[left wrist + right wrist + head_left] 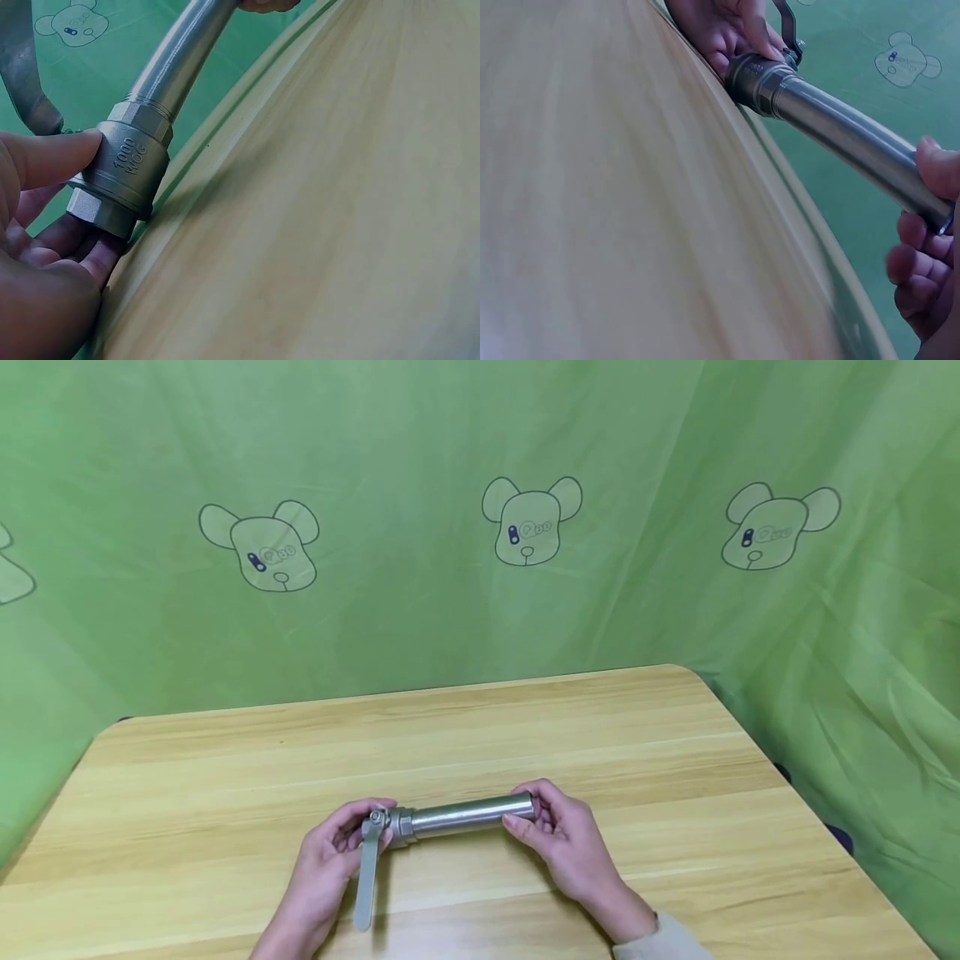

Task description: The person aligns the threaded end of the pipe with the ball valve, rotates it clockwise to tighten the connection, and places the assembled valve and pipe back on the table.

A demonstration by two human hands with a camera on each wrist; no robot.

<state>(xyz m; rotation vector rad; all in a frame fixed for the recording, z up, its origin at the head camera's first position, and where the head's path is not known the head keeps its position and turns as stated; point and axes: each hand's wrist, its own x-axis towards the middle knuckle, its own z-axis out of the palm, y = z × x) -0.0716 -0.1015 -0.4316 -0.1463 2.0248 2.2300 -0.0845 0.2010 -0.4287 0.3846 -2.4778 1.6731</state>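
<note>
A steel ball valve, marked "1000 WOG", is joined to a shiny metal pipe. My left hand grips the valve body, thumb on its side and fingers around the end nut. The valve's flat lever handle points toward me, crosswise to the pipe. At the pipe's free right end, my right hand holds it between thumb and fingers. In the right wrist view the pipe slants from the valve down to the right hand's thumb. Both hands keep the piece low over the table, nearly level.
The wood-grain table has rounded far corners. Behind it and along the right hangs a green curtain printed with bear-head outlines. A light sleeve shows at my right wrist.
</note>
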